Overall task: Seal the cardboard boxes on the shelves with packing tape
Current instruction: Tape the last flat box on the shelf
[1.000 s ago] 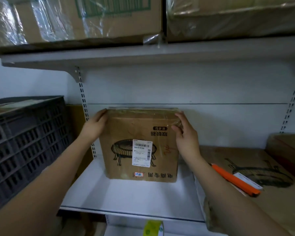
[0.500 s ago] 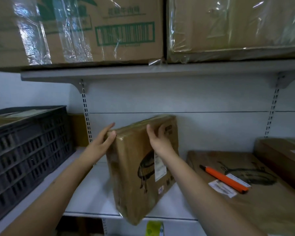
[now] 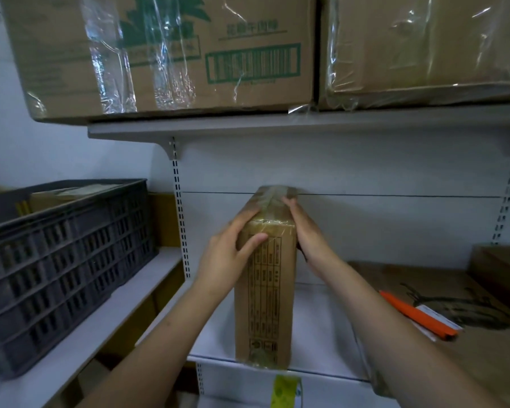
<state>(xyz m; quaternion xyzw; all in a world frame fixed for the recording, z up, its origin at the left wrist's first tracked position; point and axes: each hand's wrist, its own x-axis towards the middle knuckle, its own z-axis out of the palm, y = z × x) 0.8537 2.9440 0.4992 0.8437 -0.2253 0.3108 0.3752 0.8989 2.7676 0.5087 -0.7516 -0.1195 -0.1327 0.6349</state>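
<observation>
Head view centres on a small cardboard box [image 3: 264,293] standing on end at the front edge of the white lower shelf [image 3: 321,343], its narrow printed side facing the camera and clear tape glinting over its top and lower corners. The left hand [image 3: 228,257] grips the box's upper left edge, thumb curled across the printed face; the right hand [image 3: 305,231] wraps the upper right edge, fingers over the top. An orange marker [image 3: 417,316] lies on a flat carton [image 3: 454,363] to the right, a dark plastic crate [image 3: 65,260] sits to the left, and large film-wrapped cartons [image 3: 165,54] fill the shelf above.

The step in hand looks like checking or repositioning an already taped box. Next, it likely needs setting down squarely, or turning again to expose any untaped seam.

Half a second ago the box was angled, showing its wide labelled face; it now stands turned further, end-on, and both hands have shifted to clasp its top.
</observation>
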